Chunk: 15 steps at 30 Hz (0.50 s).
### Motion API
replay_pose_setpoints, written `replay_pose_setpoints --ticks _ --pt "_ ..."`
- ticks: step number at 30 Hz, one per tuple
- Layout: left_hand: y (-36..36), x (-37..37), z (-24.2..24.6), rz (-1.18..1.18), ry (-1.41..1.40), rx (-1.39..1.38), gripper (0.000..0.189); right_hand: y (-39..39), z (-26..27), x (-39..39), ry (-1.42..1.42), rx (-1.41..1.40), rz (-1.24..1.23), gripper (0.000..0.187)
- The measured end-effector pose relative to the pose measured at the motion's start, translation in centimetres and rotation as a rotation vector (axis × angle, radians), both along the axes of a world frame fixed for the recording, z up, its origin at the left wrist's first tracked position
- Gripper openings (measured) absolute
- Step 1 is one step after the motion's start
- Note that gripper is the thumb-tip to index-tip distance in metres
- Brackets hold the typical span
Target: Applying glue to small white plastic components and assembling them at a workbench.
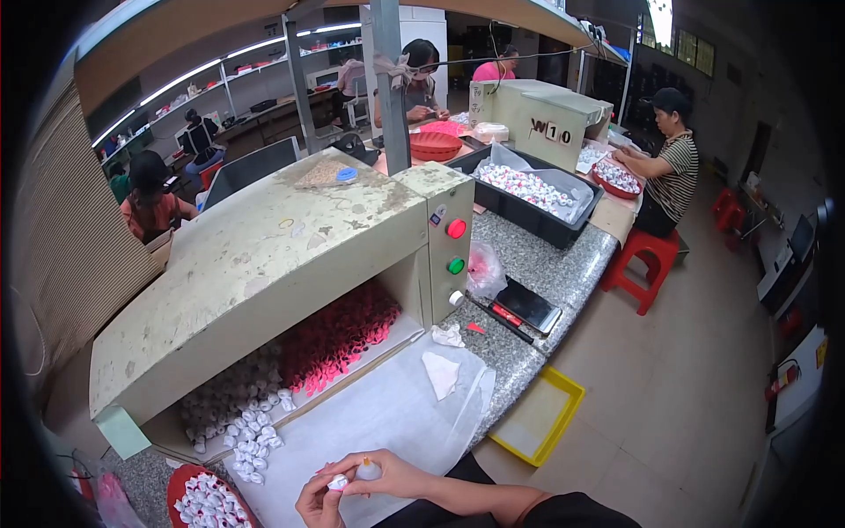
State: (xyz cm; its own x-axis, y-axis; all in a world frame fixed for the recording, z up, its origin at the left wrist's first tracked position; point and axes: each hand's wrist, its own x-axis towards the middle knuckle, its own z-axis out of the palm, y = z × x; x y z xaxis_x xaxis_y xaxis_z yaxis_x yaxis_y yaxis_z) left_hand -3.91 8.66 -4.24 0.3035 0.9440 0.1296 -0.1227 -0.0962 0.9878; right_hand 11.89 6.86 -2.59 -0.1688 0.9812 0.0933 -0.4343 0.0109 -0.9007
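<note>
Low in the head view, my left hand pinches a small white rounded piece with a pink part at its underside. My right hand holds a small squeeze bottle with a yellowish tip, and its thumb is close to the same piece. Both hands are above a white sheet on the bench. Loose white pieces spill out of the box-shaped machine's opening. Deeper inside lie many small pink pieces. A red tray of white-and-pink pieces stands at the lower left.
The machine bears red and green buttons. A phone, a pen and a plastic bag lie to its right. Beyond is a black crate of pieces. A yellow tray is below the bench edge. Several people sit farther off.
</note>
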Motion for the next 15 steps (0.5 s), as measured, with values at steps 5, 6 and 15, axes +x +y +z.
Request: replay_pose_setpoints --ticks 5,6,15 --pt "-0.4 0.6 -0.6 0.1 -0.199 0.184 0.018 -0.2 -0.6 -0.9 0.001 0.013 0.094 0.026" --pt "0.0 0.5 -1.0 0.068 -0.197 0.163 0.018 -0.2 -0.7 -1.1 -0.001 0.014 0.034 0.026" --pt "1.4 -1.7 -1.7 -0.177 -0.191 0.099 0.024 0.7 0.0 -1.3 -0.239 -0.045 0.022 0.026"
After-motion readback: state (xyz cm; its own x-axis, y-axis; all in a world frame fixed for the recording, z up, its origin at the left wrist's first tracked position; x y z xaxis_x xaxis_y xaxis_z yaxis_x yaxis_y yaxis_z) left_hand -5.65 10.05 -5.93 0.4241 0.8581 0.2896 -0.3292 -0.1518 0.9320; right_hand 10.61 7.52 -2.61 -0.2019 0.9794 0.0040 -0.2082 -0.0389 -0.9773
